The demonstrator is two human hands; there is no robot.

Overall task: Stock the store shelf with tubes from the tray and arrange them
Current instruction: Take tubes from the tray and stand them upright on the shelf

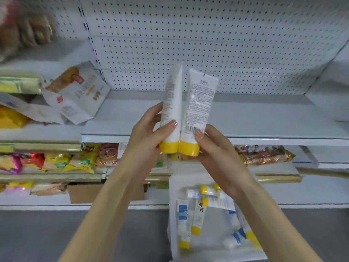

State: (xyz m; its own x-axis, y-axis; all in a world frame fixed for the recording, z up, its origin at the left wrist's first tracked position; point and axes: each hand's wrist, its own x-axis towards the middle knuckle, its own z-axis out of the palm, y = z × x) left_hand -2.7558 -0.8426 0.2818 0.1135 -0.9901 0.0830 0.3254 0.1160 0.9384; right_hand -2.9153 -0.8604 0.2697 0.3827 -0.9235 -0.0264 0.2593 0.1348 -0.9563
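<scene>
Two white tubes with yellow caps stand cap-down side by side in front of the white store shelf [255, 118]. My left hand [147, 137] grips the left tube [172, 103] near its cap. My right hand [215, 148] holds the right tube [200, 103], whose printed back and barcode face me. The two caps touch. Below, a white tray [217, 250] holds several more tubes [184, 222] lying loose at different angles.
A torn snack box [75, 93] lies on the shelf to the left. Bagged snacks [56, 161] fill the lower shelves on the left and a wrapped pack [264, 154] sits lower right. The pegboard back wall [207, 44] rises behind. Grey floor lies below.
</scene>
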